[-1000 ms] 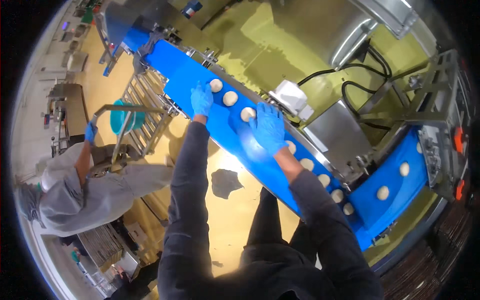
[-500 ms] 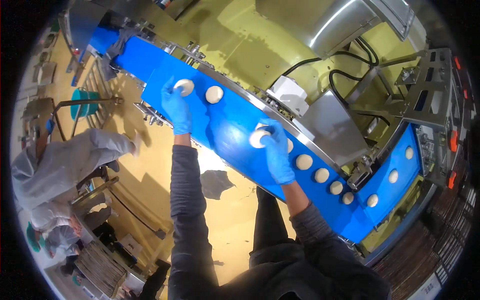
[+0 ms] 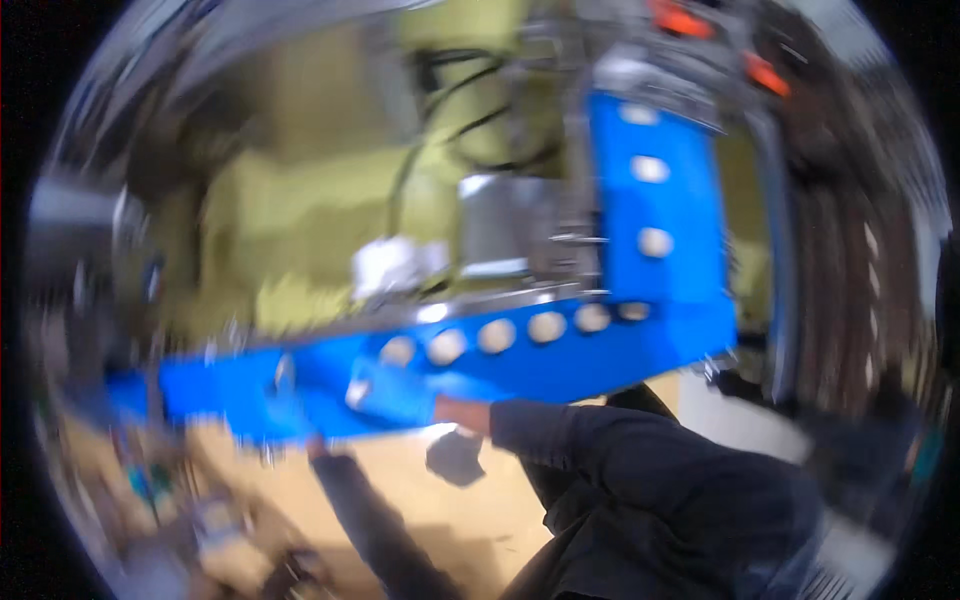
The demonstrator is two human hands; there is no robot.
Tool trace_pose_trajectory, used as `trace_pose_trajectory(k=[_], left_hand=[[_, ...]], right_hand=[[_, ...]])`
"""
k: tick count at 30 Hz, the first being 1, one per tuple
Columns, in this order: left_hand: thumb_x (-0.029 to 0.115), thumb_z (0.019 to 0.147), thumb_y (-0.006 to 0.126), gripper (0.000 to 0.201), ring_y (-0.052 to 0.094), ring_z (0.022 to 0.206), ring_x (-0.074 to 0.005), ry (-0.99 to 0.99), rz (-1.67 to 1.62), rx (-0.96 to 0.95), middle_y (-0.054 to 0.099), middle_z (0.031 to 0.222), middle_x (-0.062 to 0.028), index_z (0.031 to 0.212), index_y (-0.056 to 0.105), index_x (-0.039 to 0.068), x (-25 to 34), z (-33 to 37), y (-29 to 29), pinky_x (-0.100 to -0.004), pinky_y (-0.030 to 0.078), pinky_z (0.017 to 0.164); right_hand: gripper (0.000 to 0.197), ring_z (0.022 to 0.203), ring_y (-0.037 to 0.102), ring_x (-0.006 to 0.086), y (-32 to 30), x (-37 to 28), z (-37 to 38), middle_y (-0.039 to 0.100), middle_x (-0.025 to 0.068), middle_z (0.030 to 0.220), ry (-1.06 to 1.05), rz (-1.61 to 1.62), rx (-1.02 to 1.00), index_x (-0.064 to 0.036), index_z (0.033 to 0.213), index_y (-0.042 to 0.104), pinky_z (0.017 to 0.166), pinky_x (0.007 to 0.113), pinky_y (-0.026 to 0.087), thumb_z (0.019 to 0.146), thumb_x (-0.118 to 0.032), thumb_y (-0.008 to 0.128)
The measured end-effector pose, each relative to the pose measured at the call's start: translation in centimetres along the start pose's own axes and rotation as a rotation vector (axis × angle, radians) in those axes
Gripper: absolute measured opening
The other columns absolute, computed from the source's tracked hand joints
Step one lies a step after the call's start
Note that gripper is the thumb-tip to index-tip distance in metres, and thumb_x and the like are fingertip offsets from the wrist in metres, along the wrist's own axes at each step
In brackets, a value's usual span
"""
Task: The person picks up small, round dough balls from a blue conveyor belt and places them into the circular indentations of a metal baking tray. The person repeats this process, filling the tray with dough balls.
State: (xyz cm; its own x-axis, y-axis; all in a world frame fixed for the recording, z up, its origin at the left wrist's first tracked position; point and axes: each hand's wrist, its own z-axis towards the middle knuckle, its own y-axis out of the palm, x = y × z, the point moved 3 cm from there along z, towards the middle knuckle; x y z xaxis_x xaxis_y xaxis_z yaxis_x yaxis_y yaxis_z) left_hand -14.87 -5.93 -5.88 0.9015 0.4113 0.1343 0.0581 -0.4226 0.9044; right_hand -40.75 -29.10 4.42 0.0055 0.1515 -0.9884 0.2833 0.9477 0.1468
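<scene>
Both my hands wear blue gloves and are over a blue conveyor belt [image 3: 545,375]. In the fingers of my right hand [image 3: 405,394] is a pale round dough ball [image 3: 357,394]. Farther left, motion smears my left hand [image 3: 287,412], so its fingers cannot be made out. A second dough ball [image 3: 285,372], looking narrow and tilted, is at its fingertips; whether it is gripped is unclear. Just beyond my right hand lies another dough ball [image 3: 397,351], first of a row of several along the belt's far side.
On the right, a second blue belt section [image 3: 690,200] carries several dough balls away from me. A metal rail [image 3: 480,305] edges the far side, with a white box [image 3: 388,265] and black cables [image 3: 405,170] behind it. A dark patch [image 3: 455,458] marks the yellowish floor.
The view has swung right and blurred, so the belt now runs more level. My right hand still holds a dough ball. The hands appear closer together.
</scene>
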Motion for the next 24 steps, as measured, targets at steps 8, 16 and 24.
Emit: trace_pose_trajectory(k=[8,16,24], left_hand=[[0.026,0.098,0.052,0.039,0.055,0.1,-0.0179,0.549,1.162,0.27,0.06,0.112,-0.0108,0.124,0.057,-0.004,-34.3,-0.4,19.3,-0.0347,0.045,0.09],[0.025,0.094,0.057,0.036,0.057,0.105,-0.0192,0.013,1.352,-0.772,0.06,0.116,-0.0097,0.122,0.058,0.002,-75.1,1.6,49.2,-0.0347,0.046,0.091],[0.017,0.084,0.073,0.033,0.058,0.075,-0.0081,-0.564,1.419,-1.191,0.066,0.093,-0.0027,0.113,0.066,0.003,-117.2,0.1,64.3,-0.0207,0.045,0.063]], right_hand=[[0.054,0.086,0.058,0.0115,-26.8,-16.9,-33.3,0.059,0.0073,0.103,0.253,0.126,0.709,-0.0058,0.129,0.054,0.067,0.025,0.049,0.08,-0.016,0.073],[0.043,0.098,0.059,0.0147,-46.5,-36.5,-70.8,0.063,0.0081,0.112,-0.056,-0.413,1.692,-0.0006,0.12,0.061,0.085,0.027,0.049,0.08,-0.011,0.074],[0.025,0.075,0.063,0.0175,-63.9,-29.3,-95.3,0.068,0.0081,0.085,-0.157,-0.151,2.067,0.0019,0.092,0.07,0.067,0.033,0.052,0.072,-0.011,0.077]])
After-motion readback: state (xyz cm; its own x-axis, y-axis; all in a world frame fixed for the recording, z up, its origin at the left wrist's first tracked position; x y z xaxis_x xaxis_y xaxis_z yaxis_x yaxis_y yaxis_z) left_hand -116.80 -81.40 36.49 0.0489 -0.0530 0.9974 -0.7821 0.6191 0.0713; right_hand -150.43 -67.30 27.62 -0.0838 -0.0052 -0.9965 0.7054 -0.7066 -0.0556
